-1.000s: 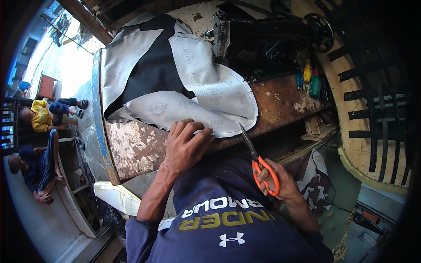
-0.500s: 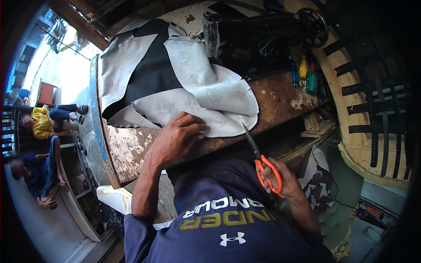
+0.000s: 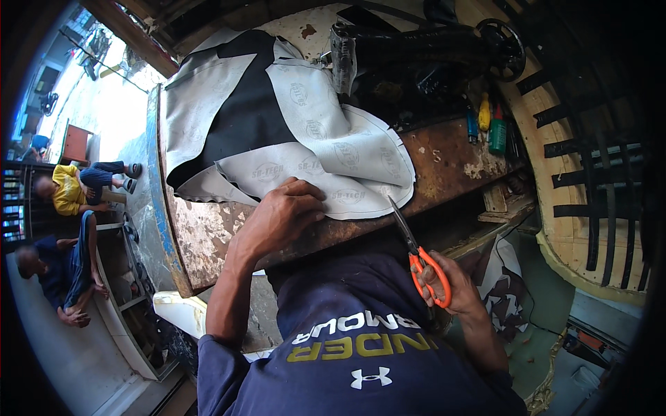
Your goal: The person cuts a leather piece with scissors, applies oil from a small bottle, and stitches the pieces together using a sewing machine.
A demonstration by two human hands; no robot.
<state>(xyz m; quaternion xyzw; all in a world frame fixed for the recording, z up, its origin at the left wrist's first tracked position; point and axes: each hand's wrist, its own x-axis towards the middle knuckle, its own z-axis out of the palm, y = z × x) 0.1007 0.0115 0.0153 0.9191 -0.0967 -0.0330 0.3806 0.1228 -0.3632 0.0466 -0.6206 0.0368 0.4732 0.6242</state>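
A sheet of white-backed black material (image 3: 347, 156) lies folded on a worn, rusty-brown worktable (image 3: 444, 159). My left hand (image 3: 281, 215) grips the near edge of its pale flap with curled fingers. In my right hand (image 3: 451, 288) are orange-handled scissors (image 3: 427, 274), their blades angled up to touch the material near its rounded right corner, almost closed.
Behind the material stands a black sewing machine (image 3: 416, 66), with small bottles (image 3: 497, 135) beside it. A wooden frame with black straps (image 3: 590, 208) leans at the right. Two seated people (image 3: 66, 191) (image 3: 52, 270) are at the left, near a bright doorway.
My left hand has shifted leftward along the flap, with its wrist swinging left. The scissors in my right hand have moved slightly to the right. The material's near edge has shifted a little right.
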